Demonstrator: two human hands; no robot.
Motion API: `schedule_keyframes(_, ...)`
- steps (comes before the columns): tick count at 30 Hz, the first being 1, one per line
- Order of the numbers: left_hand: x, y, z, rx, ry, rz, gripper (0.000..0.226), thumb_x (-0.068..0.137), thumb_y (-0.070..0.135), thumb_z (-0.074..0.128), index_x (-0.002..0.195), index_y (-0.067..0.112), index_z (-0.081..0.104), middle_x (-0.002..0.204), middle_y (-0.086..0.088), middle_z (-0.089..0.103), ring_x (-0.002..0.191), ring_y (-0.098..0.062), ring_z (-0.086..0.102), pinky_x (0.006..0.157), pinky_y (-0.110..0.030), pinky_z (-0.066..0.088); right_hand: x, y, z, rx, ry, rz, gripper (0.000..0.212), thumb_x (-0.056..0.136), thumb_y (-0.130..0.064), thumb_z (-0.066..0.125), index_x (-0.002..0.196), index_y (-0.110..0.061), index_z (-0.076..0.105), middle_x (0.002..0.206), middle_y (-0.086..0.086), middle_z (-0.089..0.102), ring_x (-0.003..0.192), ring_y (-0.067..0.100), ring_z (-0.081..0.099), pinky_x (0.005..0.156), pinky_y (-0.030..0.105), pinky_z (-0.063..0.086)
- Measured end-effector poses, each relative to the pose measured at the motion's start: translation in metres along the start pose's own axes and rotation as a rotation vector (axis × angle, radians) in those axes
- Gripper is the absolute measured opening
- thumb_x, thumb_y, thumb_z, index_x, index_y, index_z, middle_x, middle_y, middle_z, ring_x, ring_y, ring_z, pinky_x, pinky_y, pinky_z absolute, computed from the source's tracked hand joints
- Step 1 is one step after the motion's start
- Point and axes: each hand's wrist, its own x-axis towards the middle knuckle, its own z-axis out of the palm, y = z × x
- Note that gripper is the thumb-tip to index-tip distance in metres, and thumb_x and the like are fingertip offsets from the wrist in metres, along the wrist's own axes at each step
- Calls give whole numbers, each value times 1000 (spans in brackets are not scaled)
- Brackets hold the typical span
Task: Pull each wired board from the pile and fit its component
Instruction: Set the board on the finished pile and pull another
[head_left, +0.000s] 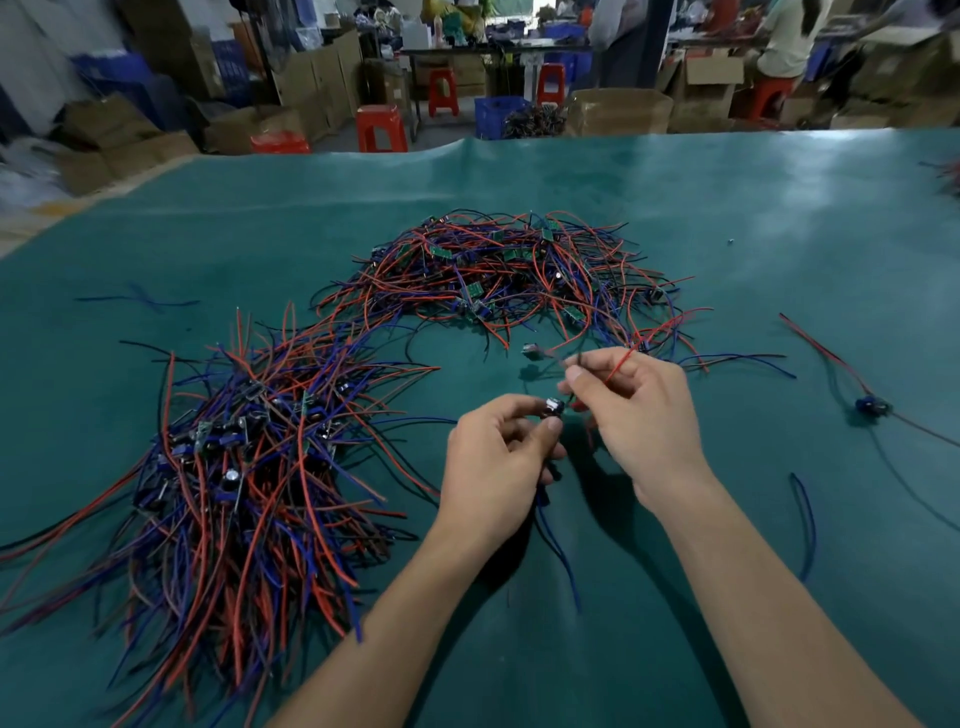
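On the green table mat (727, 218) lie two heaps of wired boards. The far pile (498, 270) shows small green boards among red, blue and black wires. The near-left pile (234, 457) holds boards with black parts on them. My left hand (498, 457) pinches a small black cylindrical component (554, 406) on a wired board; a blue wire (558, 551) hangs down from that hand. My right hand (639, 410) pinches the wires of another small board (531, 351), which hangs in the air just left of its fingertips, with a red wire running back to the far pile.
A single wired part (870, 405) with red and dark leads lies at the right. Loose blue wires lie at the left (140, 300) and the lower right (805, 519). Beyond the table's far edge stand red stools (382, 127), cardboard boxes and seated people.
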Motion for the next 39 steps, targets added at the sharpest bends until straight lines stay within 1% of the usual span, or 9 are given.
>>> schedule_keyframes(2, 0, 0, 0, -13, 14, 11, 16, 95, 5, 67, 93, 21, 67, 65, -1, 69, 46, -9, 58, 48, -20, 47, 5, 5, -5, -73, 128, 35, 13, 84, -22, 79, 74, -20, 71, 73, 0, 75, 76, 24, 72, 77, 44, 57)
schedule_keyframes(5, 0, 1, 0, -59, 18, 29, 10, 96, 5, 65, 98, 14, 63, 65, -1, 69, 48, -13, 58, 50, -22, 49, 11, 0, -16, 146, 314, 176, 16, 89, -20, 75, 76, -20, 65, 77, 8, 74, 59, 15, 61, 59, 37, 50)
schedule_keyframes(8, -2, 5, 0, -133, 20, 67, 13, 96, 4, 65, 100, 13, 58, 72, -7, 70, 49, -10, 59, 51, -20, 49, 6, -12, -17, 503, 66, 250, 14, 85, -24, 79, 81, -14, 69, 72, 4, 69, 55, 10, 59, 48, 23, 44)
schedule_keyframes(11, -3, 5, -2, -160, 13, 106, 12, 94, 4, 67, 101, 11, 59, 71, -5, 71, 48, -12, 59, 51, -20, 49, -8, -16, -5, 477, -306, 246, 20, 73, -24, 78, 88, -10, 75, 73, 1, 68, 58, 10, 60, 52, 18, 47)
schedule_keyframes(15, -3, 5, -2, -153, 2, 78, 7, 92, 7, 71, 95, 10, 65, 70, -7, 73, 48, -12, 58, 49, -21, 49, -6, -15, -8, 438, -357, 273, 25, 72, -23, 79, 88, -5, 79, 82, 12, 70, 63, 16, 59, 56, 24, 45)
schedule_keyframes(21, -3, 4, 2, -93, -75, -33, 11, 92, 5, 71, 89, 13, 64, 62, -9, 65, 43, -9, 55, 44, -19, 46, 5, -1, -19, 16, -81, -32, 18, 85, -17, 80, 68, -15, 77, 60, 1, 65, 50, 9, 55, 46, 22, 44)
schedule_keyframes(29, -6, 3, 3, -25, -59, 23, 10, 97, 4, 63, 95, 13, 60, 63, -1, 67, 44, -11, 54, 49, -23, 48, 18, -12, -41, 602, 353, 126, 18, 94, -14, 71, 79, -5, 68, 60, 0, 69, 55, 11, 65, 61, 21, 56)
schedule_keyframes(35, -3, 5, 0, -103, 62, 91, 6, 101, 1, 55, 105, 1, 60, 85, -11, 75, 59, -17, 66, 57, -26, 53, -13, -20, -5, 263, -272, 170, 23, 77, -30, 80, 85, -9, 76, 82, 8, 76, 75, 19, 69, 69, 32, 61)
schedule_keyframes(39, -7, 6, 2, -81, 4, 45, 14, 100, 9, 60, 87, 7, 62, 62, -4, 69, 47, -16, 58, 46, -24, 48, -14, -23, -6, 222, -164, -32, 13, 82, -3, 80, 82, -16, 77, 76, -1, 77, 69, 8, 68, 65, 20, 55)
